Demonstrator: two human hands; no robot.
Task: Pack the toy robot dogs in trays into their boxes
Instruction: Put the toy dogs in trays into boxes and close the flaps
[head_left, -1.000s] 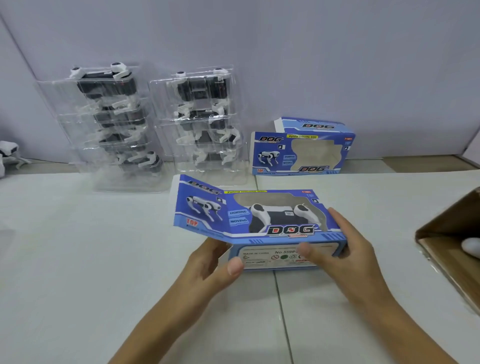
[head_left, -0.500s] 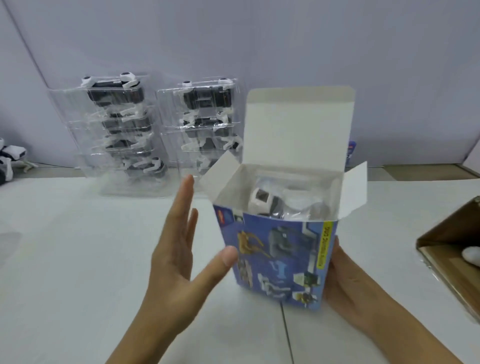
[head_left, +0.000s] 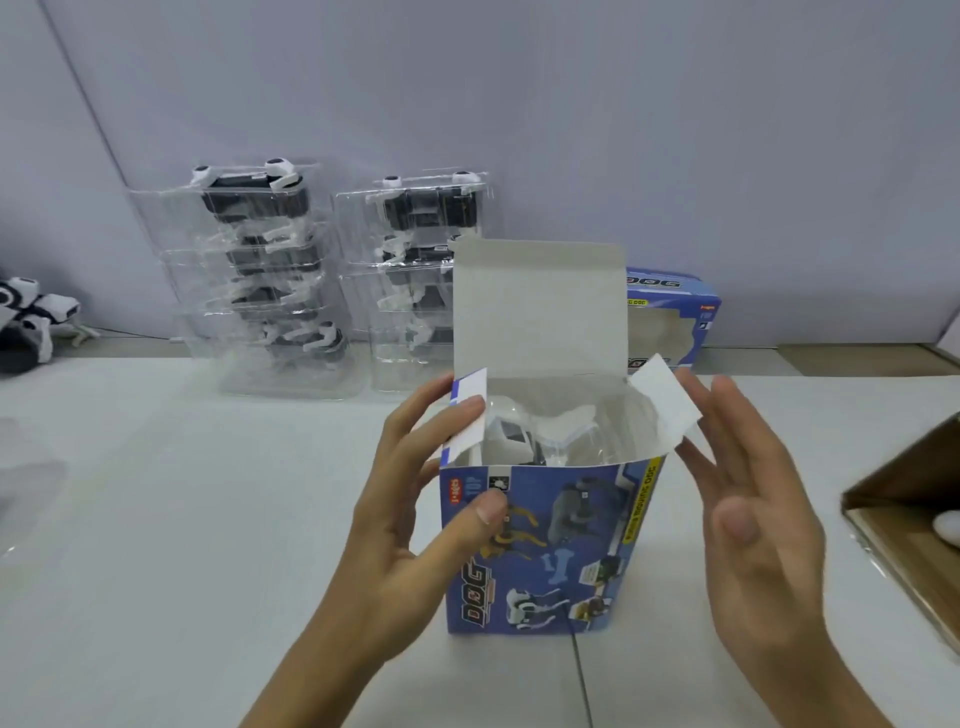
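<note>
between l hand (head_left: 410, 499) & r hand (head_left: 753, 519), upright box (head_left: 545, 551)

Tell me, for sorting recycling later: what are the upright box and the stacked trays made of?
The box looks like thin printed cardboard: glossy blue outside, plain grey-white flaps. The trays look like clear, shiny moulded plastic, since the toys show through.

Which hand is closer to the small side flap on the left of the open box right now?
Left. The left hand has fingers on that left side flap, thumb on the box front. The right hand is open beside the opposite flap.
</note>
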